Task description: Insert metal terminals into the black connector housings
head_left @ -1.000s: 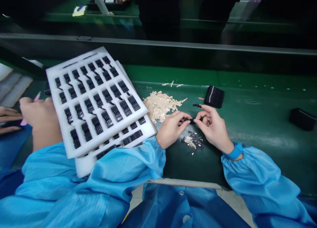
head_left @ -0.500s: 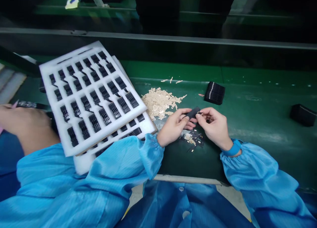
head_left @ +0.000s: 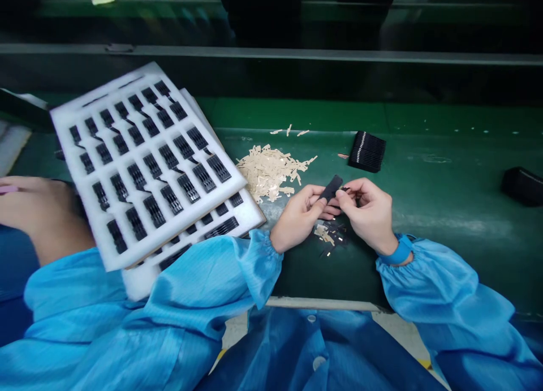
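Observation:
My left hand point(head_left: 299, 213) is closed on a flat black strip-like part point(head_left: 331, 188), held tilted between thumb and fingers. At the strip's right end my right hand point(head_left: 370, 213) is closed in a pinch. A small dark piece shows at its fingertips, too small to name. Below both hands lies a small heap of black and cream scraps point(head_left: 328, 232). Left of my hands is a larger pile of thin cream-coloured pieces point(head_left: 271, 170). Farther off, to the right, stands a block of stacked black parts point(head_left: 367, 151).
White foam trays point(head_left: 95, 196) holding rows of black parts are stacked at the left. Another person's hand point(head_left: 38, 210) is at the far left edge. A second black block point(head_left: 522, 186) sits at the right of the green table point(head_left: 445, 227). A grey rail point(head_left: 271, 52) crosses behind.
The black strip has tilted up more in my left hand and shows more of its face. My right hand stays pinched at its end. The view has shifted slightly.

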The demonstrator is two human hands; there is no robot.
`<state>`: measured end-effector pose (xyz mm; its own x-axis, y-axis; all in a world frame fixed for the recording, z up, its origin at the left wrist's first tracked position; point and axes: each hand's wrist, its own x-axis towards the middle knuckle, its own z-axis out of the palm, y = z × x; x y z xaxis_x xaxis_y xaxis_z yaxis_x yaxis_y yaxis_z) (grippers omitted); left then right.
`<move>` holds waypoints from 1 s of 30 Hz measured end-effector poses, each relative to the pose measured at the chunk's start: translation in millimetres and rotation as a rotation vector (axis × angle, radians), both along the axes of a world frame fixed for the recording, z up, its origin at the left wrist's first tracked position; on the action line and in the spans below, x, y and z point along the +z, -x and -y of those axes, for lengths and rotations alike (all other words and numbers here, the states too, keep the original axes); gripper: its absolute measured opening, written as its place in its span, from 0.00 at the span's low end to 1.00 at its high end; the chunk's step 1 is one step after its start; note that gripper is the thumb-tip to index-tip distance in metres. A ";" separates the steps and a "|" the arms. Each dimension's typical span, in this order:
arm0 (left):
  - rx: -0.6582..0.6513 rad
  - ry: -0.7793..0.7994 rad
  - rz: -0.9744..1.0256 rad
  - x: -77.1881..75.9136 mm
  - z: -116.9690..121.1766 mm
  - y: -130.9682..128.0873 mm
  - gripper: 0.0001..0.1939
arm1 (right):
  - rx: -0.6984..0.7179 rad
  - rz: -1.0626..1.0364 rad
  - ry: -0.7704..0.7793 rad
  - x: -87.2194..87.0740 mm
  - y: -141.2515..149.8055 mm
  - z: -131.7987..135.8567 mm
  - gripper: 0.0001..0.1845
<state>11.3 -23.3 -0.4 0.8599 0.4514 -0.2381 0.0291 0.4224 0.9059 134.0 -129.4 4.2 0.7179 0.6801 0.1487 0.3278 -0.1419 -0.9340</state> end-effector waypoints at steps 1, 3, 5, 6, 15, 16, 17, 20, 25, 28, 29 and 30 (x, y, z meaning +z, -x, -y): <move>0.001 -0.001 0.006 -0.2 0.1 0.0 0.12 | -0.005 -0.005 -0.006 0.0 -0.1 -0.1 0.08; -0.001 0.000 0.013 -0.4 0.0 -0.2 0.12 | -0.007 -0.016 -0.021 0.0 -0.7 -0.6 0.09; -0.003 0.006 0.014 -0.4 -0.6 -0.4 0.12 | -0.002 -0.043 -0.038 -0.1 -1.6 -1.2 0.09; -0.002 0.010 0.014 -0.4 -0.8 -0.4 0.12 | 0.001 -0.063 -0.047 -0.2 -2.0 -1.5 0.10; -0.005 0.005 0.011 1.2 -1.2 0.6 0.10 | 0.035 -0.067 -0.032 -0.6 -0.9 -1.4 0.07; -0.007 0.003 0.010 1.5 -1.2 0.7 0.10 | 0.034 -0.058 -0.026 -0.4 -0.8 -1.2 0.07; -0.008 0.000 0.009 1.7 -1.2 0.6 0.10 | 0.034 -0.051 -0.025 -0.3 -0.7 -1.1 0.07; -0.005 -0.012 -0.002 2.3 -1.2 0.2 0.10 | 0.033 -0.044 -0.030 -0.5 -1.0 -1.0 0.06; -0.009 -0.022 -0.013 3.2 -1.3 -0.6 0.09 | 0.015 -0.042 -0.039 -1.2 -0.5 -1.9 0.06; -0.007 -0.015 -0.010 3.5 -1.2 -0.7 0.08 | 0.010 -0.052 -0.041 -1.5 0.2 -2.5 0.06; -0.005 -0.013 -0.010 3.6 -1.2 -0.7 0.08 | 0.010 -0.055 -0.045 -1.8 0.3 -2.6 0.06; -0.003 -0.012 -0.010 3.7 -1.2 -0.6 0.08 | 0.010 -0.057 -0.048 -2.2 0.4 -2.6 0.06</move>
<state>12.0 -22.1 3.3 0.8591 0.4515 -0.2409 0.0392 0.4112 0.9107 133.7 -126.8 2.1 0.7196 0.6800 0.1405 0.2748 -0.0932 -0.9570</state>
